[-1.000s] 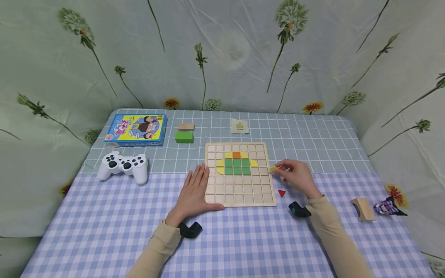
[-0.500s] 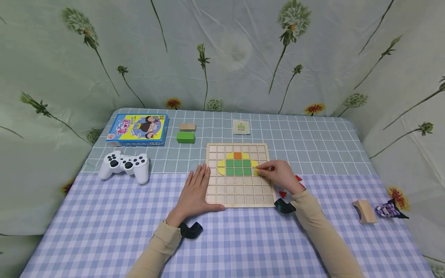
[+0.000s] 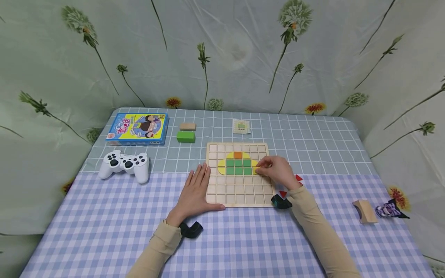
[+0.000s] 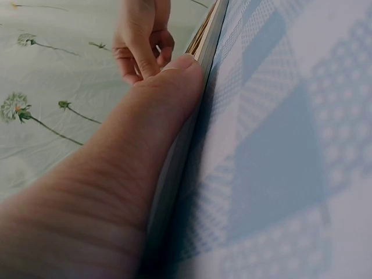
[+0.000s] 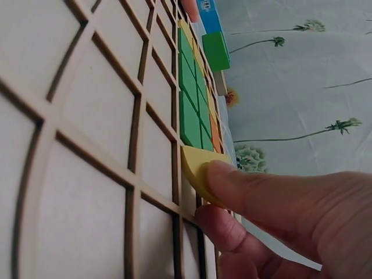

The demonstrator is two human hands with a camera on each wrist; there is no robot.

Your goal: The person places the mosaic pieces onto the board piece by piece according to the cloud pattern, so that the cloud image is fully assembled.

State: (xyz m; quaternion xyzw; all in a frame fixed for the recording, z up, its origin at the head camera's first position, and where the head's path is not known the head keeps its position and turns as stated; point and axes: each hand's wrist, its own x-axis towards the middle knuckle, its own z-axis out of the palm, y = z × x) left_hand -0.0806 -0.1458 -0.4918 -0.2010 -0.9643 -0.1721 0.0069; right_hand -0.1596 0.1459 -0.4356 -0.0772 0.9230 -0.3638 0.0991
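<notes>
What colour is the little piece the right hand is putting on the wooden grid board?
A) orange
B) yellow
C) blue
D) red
B: the right hand pinches a small yellow curved piece at the right end of the green squares on the wooden grid board, seen closest in the right wrist view.

Both arms wear long beige sleeves, each wrist carrying a small black strapped camera.

left hand lies flat against the board edge on checked cloth.
</notes>
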